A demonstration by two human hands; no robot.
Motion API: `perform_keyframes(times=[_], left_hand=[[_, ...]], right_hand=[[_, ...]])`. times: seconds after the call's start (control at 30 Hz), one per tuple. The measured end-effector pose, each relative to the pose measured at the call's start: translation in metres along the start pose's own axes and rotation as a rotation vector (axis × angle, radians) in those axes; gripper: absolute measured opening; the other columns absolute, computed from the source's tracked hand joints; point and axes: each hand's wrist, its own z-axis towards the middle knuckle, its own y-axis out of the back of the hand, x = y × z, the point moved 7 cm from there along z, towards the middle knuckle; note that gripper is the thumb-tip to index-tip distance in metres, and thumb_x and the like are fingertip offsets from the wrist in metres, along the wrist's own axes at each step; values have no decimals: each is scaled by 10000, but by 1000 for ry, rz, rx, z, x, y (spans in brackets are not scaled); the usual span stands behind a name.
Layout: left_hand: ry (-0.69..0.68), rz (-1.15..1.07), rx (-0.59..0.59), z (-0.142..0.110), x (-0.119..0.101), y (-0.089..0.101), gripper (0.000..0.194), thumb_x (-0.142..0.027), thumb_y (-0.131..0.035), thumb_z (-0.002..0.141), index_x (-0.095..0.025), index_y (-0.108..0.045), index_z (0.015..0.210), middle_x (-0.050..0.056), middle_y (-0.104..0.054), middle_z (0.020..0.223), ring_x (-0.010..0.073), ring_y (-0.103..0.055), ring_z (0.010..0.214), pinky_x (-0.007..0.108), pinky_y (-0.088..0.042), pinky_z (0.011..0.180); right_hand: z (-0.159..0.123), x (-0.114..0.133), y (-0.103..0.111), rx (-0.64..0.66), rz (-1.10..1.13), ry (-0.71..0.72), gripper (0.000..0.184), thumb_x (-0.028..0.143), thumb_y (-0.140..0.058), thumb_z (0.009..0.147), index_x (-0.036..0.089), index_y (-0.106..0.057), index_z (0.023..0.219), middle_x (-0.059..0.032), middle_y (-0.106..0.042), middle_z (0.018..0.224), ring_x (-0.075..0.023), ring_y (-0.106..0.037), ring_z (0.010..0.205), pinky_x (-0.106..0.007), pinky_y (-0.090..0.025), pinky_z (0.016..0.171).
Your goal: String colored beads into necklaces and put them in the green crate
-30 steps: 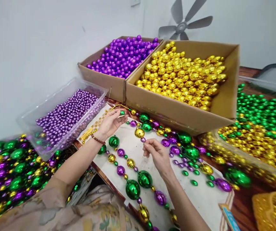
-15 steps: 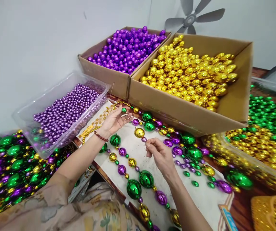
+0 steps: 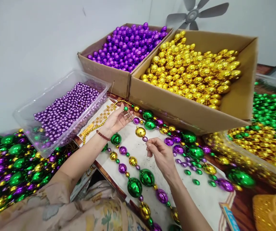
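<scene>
My left hand [image 3: 119,120], with a reddish-brown bead bracelet at its wrist, holds a thin pale string near a small green bead [image 3: 125,108]. The string runs down to the right through a small purple bead [image 3: 136,120], a larger gold bead [image 3: 140,132] and a lilac bead [image 3: 145,139]. Thumb and forefinger of my right hand [image 3: 161,155] are pinched together at that lilac bead. Below both hands, finished-looking strands with a big green bead [image 3: 147,177] lie on the white cloth [image 3: 183,205]. Loose lilac and green beads lie right of my right hand.
Behind stand a cardboard box [image 3: 104,72] of purple beads and another cardboard box [image 3: 188,110] of gold beads. A clear plastic bin [image 3: 24,112] of lilac beads is at left, above piled strands [image 3: 12,173]. At right are green and gold beads and a yellow basket [image 3: 263,211].
Both hands keep almost the same pose on the string and bead. The whole view has shifted slightly.
</scene>
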Motion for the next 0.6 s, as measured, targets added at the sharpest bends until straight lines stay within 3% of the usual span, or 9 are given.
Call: perform_keyframes(times=[0.27, 0.6], left_hand=[[-151, 156, 193, -7, -11, -8, 175, -143, -565, 978, -150, -737, 941, 40, -709, 870, 124, -696, 868, 347, -554, 984], [-202, 209, 129, -7, -16, -6, 130, -127, -632, 934, -137, -749, 877, 40, -717, 874, 121, -679, 833, 329, -534, 954]], right_hand=[[-1, 1, 4, -3, 0, -3, 234, 427, -661, 822, 205, -620, 760, 15, -586, 602, -111, -536, 474, -237, -457, 473], [-1, 2, 5, 2, -21, -9, 231, 423, -658, 821, 203, -623, 760, 22, -569, 574, -110, -531, 468, -233, -454, 469]])
